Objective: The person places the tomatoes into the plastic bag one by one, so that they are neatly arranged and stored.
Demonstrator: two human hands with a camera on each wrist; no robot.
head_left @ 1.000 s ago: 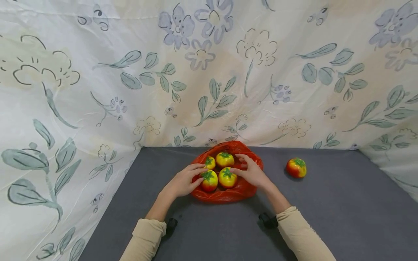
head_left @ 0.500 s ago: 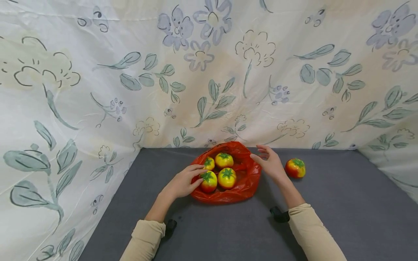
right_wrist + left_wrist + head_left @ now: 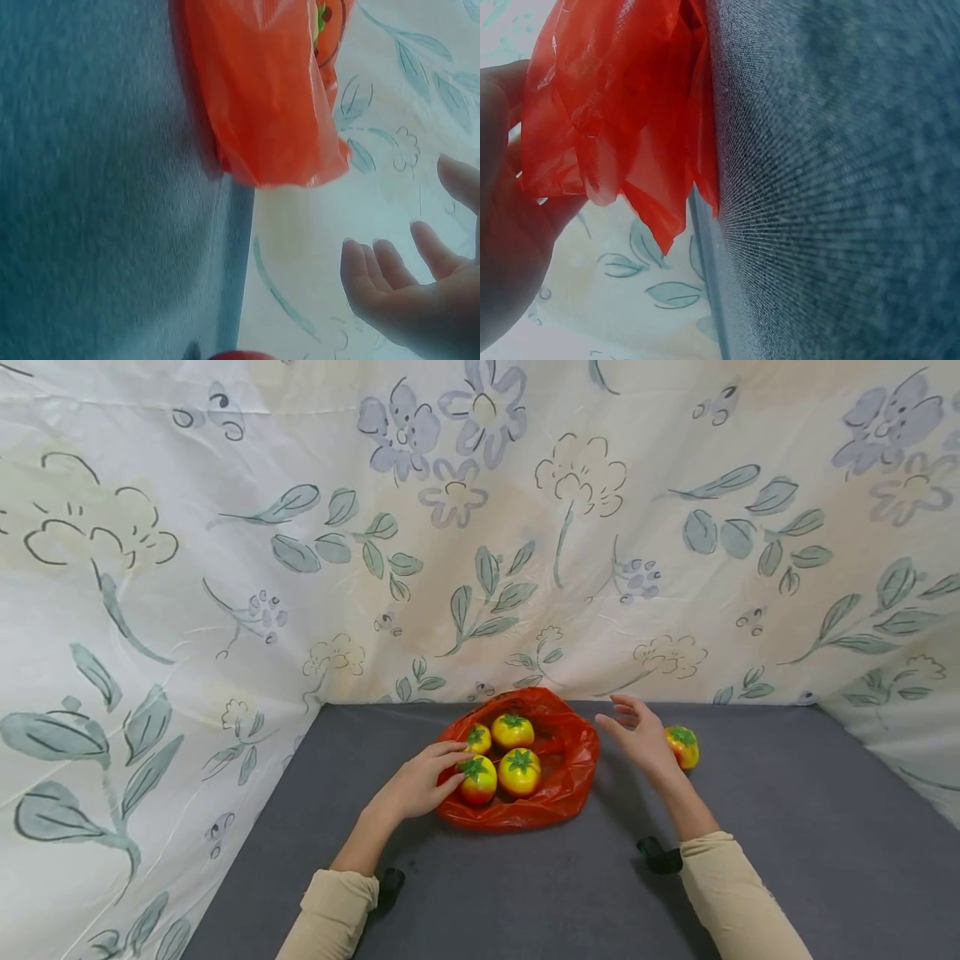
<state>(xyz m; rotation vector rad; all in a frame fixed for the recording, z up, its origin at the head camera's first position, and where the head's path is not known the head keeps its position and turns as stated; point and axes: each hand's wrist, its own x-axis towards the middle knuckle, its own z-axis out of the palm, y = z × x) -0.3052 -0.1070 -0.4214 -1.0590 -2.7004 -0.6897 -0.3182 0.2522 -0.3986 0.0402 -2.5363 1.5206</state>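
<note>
Head view shows the left hand (image 3: pixel 417 787) resting at the near left rim of a red plastic bag (image 3: pixel 558 793), fingers curled onto the plastic and touching the nearest tomato (image 3: pixel 477 778) inside it. The right hand (image 3: pixel 645 737) hangs above the surface with fingers spread and relaxed, holding nothing, between the bag and a loose tomato (image 3: pixel 684 747) just beside it on the right. The bag lies open near the back edge of the grey surface (image 3: pixel 787 835), its mouth facing up and its long axis running left to right. Four tomatoes sit in it, green tops upward. Flowered cloth (image 3: pixel 480 527) hangs behind and at both sides.
</note>
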